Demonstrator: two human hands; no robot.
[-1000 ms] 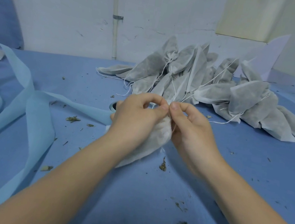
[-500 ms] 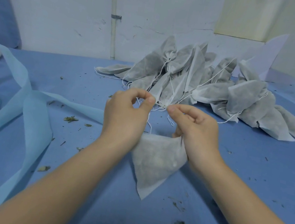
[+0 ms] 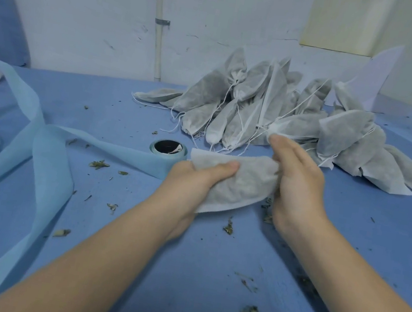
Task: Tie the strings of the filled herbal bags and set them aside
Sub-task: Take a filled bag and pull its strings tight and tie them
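Gripping a soft, lumpy nonwoven bag [image 3: 238, 185], both hands, seemingly filled.

I can read no text, label, brand, number or sign anywhere in my view. The herbal bags [image 3: 243, 186], the blue strip [image 3: 52, 157] and the wall [image 3: 221, 22] carry no print that I can make out.
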